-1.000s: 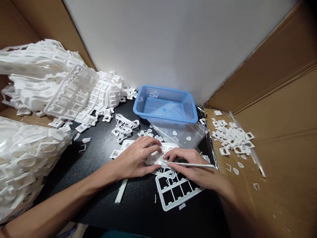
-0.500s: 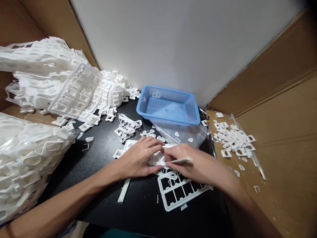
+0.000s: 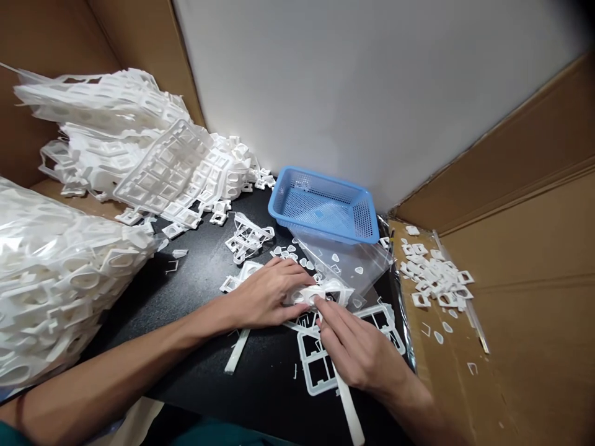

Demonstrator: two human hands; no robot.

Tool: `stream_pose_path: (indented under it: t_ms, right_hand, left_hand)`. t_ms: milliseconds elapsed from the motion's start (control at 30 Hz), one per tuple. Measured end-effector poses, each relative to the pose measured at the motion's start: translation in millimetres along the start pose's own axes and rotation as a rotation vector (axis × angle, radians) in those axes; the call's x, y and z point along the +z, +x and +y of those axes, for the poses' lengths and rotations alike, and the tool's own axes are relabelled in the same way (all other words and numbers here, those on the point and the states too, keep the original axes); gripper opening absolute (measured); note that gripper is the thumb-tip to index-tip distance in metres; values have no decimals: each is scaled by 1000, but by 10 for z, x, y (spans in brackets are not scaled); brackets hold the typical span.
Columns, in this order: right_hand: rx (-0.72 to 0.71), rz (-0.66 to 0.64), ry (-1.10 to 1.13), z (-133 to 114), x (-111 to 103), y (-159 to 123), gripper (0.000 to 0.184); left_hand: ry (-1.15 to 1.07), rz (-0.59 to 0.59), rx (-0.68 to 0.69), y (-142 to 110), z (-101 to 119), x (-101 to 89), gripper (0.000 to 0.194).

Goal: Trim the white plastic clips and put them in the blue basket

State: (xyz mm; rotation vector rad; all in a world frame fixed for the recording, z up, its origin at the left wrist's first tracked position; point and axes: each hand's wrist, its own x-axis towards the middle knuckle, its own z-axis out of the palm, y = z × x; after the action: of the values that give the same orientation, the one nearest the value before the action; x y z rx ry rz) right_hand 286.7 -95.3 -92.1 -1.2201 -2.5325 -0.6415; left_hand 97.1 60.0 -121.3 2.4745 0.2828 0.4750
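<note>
My left hand (image 3: 274, 291) is closed on a white moulded strip (image 3: 304, 296) with oval openings, fingers behind it and thumb in front. In my right hand (image 3: 356, 344) is a flat white stick (image 3: 346, 402), its long end pointing down toward me. The right fingertips meet the near side of the strip. Beneath the hands lies a white plastic frame (image 3: 320, 387) with rectangular openings, partly covered by the right hand. Another white moulded piece (image 3: 251, 269) sits behind my left hand.
A blue perforated basket (image 3: 325, 232) stands against the white wall. Piled white sheets (image 3: 162, 167) and a bulging clear bag (image 3: 69, 279) of white parts fill the left. Loose white square pieces (image 3: 437, 272) lie on cardboard at right. A second flat stick (image 3: 237, 353) rests on the black table.
My right hand has turned and moved down and right, so the stick now points toward me. The view has shifted slightly left. My left hand keeps its hold.
</note>
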Motion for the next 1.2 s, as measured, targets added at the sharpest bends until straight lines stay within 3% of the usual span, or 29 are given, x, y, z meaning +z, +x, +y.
stream_pose_path:
  t_ms: [333,500,600,700,767,933,1200]
  right_hand:
    - [251,126,151,171,107,-29,16]
    - [492,272,-2,440,95,3,18]
    - [650,226,0,676,-83,40,23]
    - [634,-23,78,811,-213,28,20]
    - [649,-62,57,821,-203,-26,22]
    - [762,127,85,718,23,-180,16]
    - [914,276,377,463,166,-139,22]
  left_hand:
    - [-15,0,3,8,27,-52,48]
    - [41,-1,68,-28,7,-40,41]
    - [32,34,0,-38,9,-43,57]
    - [19,38,-75,-31,36,-60,63]
    - [42,38,-74,-27,55,-62,50]
    - [123,-5,-9,-28,55,-23,38]
    - [6,-1,-90,-6,69,-30,17]
